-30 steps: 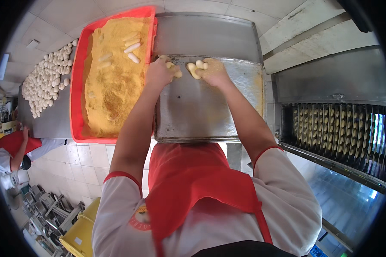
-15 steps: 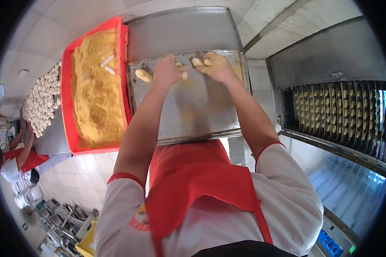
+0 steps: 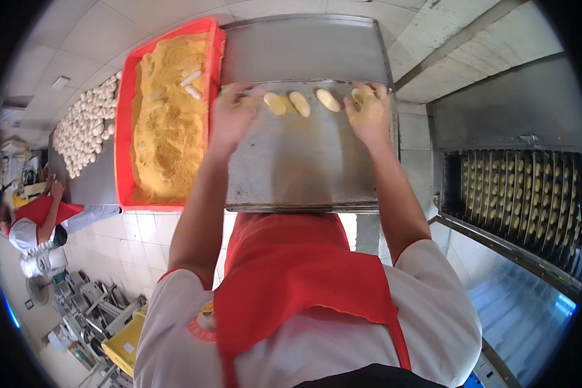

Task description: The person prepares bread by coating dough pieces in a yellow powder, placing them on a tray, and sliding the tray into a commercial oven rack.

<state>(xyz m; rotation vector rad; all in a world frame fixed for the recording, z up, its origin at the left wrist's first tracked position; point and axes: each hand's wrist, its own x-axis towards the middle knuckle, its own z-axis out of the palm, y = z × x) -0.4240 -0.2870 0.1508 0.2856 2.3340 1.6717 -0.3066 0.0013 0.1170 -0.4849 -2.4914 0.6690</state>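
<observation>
A row of oval dough pieces coated in yellow crumbs lies across the far part of a metal baking tray. Toward the left is one dough piece, with a second piece beside it and a third piece farther right. My right hand has its thumb and fingers around another dough piece at the tray's right side. At the left edge, my left hand is smeared by motion; whether dough is under its fingers cannot be made out.
Left of the tray stands a red bin of yellow crumbs with a few pale dough pieces. Beyond it, many white dough balls cover a table near a co-worker. A rack of filled trays stands at right.
My hands have moved apart, left toward the tray's left edge and right toward its right side. Dough pieces they were handling now lie uncovered between them. The whole view has shifted slightly.
</observation>
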